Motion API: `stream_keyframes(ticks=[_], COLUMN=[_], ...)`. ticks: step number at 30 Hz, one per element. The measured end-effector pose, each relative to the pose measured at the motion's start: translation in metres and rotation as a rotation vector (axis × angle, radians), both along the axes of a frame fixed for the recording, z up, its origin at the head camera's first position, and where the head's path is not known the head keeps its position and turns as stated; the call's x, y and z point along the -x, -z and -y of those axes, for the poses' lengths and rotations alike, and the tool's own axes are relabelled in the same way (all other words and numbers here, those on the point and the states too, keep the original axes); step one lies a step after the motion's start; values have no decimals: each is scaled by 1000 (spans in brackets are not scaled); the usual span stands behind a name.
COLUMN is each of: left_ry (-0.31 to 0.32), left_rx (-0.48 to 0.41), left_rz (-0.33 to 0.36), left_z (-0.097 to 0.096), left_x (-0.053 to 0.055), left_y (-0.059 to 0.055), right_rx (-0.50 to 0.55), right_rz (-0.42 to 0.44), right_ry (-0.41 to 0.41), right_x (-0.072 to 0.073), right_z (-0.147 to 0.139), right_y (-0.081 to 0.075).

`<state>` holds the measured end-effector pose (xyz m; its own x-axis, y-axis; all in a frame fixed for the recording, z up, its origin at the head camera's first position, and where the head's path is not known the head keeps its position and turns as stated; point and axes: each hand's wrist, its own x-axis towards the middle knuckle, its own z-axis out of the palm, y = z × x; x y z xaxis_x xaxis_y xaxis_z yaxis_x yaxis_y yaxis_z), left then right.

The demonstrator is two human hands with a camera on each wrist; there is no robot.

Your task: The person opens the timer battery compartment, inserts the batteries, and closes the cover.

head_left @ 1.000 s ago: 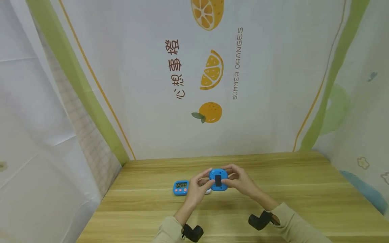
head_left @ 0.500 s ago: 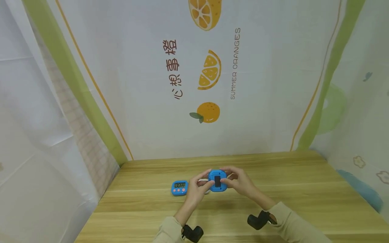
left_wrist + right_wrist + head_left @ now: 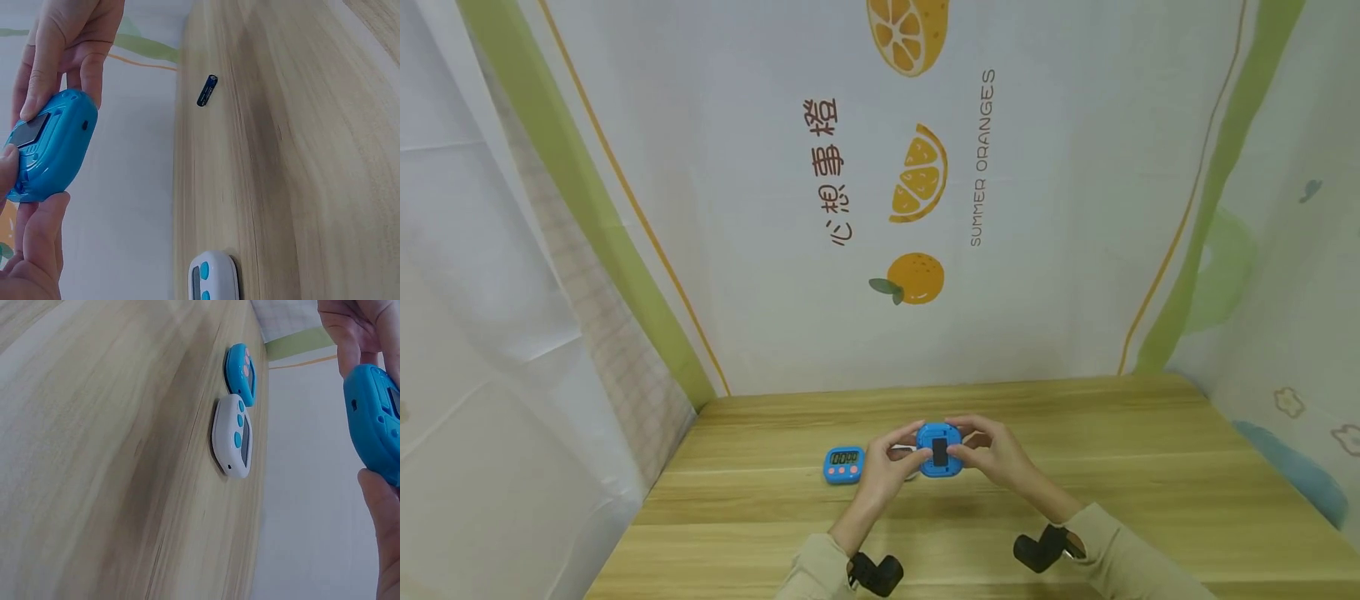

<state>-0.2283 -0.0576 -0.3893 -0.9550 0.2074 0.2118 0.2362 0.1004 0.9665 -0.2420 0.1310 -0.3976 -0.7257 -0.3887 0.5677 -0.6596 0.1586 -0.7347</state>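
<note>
Both hands hold a blue digital timer (image 3: 940, 450) above the table, its back turned toward the head camera. A dark rectangular piece (image 3: 940, 452) sits in the middle of that back. My left hand (image 3: 886, 468) grips the left side, its thumb on the back beside the dark piece. On the opposite side, my right hand (image 3: 996, 454) pinches the timer, thumb pressed on the dark piece's edge and fingers behind. A dark blue cylindrical battery (image 3: 207, 90) lies on the table in the left wrist view; the right hand hides it from the head view.
Another blue timer (image 3: 844, 465) with pink buttons lies on the wooden table (image 3: 737, 500), left of my left hand. Beside it is a white timer (image 3: 231, 436) with blue buttons, mostly hidden behind that hand in the head view. A printed cloth (image 3: 1045, 275) hangs behind the table.
The head view has shifted slightly. Both hands keep their hold, and the timer between them sits a touch lower than before.
</note>
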Motion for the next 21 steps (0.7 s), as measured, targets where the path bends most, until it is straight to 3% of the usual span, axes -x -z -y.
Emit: stream_keyframes(ticks=[8,15,21], left_ry=[7,20,12], left_rx=[-40,-51,-54], left_rz=[38,60,71], left_z=[3,5,6], left_x=[2,3,1], left_y=[3,6,7], right_rx=[-37,-91,-18], right_rz=[2,123,255], right_ry=[-3,30,34], right_x=[6,1,9], right_z=[-2,0,-3], right_y=[7,0,17])
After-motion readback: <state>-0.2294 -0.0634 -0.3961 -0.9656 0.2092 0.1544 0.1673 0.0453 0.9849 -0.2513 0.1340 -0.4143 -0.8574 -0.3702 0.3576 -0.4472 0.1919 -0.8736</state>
